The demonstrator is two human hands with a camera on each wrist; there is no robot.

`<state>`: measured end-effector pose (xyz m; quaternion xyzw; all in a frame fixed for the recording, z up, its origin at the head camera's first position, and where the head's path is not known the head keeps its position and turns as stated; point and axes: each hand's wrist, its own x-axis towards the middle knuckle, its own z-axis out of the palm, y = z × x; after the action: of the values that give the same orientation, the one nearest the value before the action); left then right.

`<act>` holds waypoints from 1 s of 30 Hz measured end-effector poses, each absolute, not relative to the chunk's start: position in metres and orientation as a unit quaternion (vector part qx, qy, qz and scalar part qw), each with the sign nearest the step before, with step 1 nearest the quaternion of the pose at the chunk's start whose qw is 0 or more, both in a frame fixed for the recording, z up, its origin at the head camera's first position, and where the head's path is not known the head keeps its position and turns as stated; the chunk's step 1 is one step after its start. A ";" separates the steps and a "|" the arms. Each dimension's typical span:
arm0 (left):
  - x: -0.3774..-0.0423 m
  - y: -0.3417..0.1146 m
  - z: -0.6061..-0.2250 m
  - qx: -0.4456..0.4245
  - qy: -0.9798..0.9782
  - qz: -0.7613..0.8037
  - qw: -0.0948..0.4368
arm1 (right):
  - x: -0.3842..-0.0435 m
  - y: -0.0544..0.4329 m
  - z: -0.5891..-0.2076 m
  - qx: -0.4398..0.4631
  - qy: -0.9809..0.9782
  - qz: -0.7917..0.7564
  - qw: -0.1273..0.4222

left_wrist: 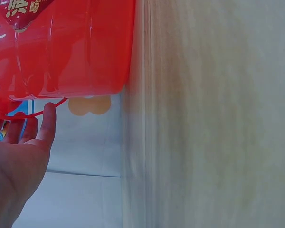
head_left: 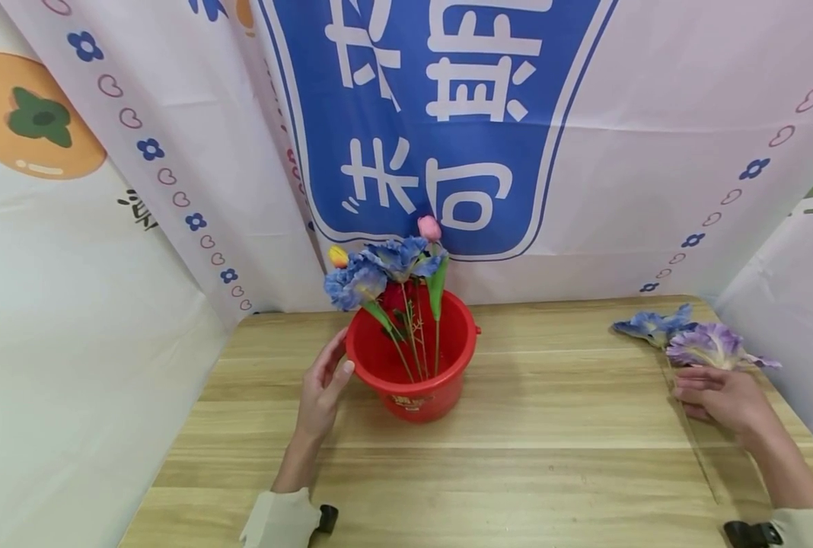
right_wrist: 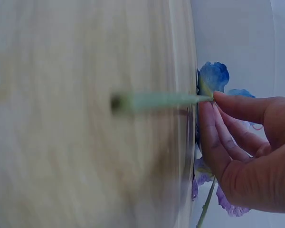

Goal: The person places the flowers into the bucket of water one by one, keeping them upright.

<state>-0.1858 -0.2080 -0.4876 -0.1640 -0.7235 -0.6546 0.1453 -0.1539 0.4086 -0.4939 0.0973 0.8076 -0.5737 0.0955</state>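
A red bucket [head_left: 420, 399] stands on the table with artificial flowers in it: ruffled blue blooms [head_left: 396, 259], a pink tulip [head_left: 430, 227], a yellow tulip [head_left: 338, 256] and a dark red bloom. My left hand [head_left: 323, 387] rests at the bucket's left side, thumb and fingertips at the rim; in the left wrist view its fingertips are at the thin red handle [left_wrist: 35, 114]. Far to the right, my right hand [head_left: 715, 399] pinches the green stem [right_wrist: 161, 99] of a blue flower [head_left: 655, 326] between thumb and fingers. A purple flower [head_left: 708, 346] lies right beside that hand.
The wooden table [head_left: 550, 457] ends at a white printed cloth [head_left: 639, 175] at the back, with more cloth on both sides. The bucket stands left of centre near the back edge; the two loose flowers are at the right edge.
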 end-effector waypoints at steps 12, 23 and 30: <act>-0.185 -0.208 -0.488 -0.158 -0.725 -0.654 0.146 | -0.154 0.381 -0.493 0.067 0.815 -0.569 0.084; -0.185 -0.207 -0.487 -0.157 -0.724 -0.656 0.145 | -0.154 0.349 -0.474 0.047 0.819 -0.568 0.063; -0.185 -0.207 -0.487 -0.156 -0.723 -0.657 0.144 | -0.158 0.324 -0.459 0.033 0.811 -0.582 0.048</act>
<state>-0.1848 -0.2074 -0.4874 -0.1556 -0.7234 -0.6570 0.1444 -0.1578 0.3236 -0.4594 0.0332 0.8111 -0.5820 0.0477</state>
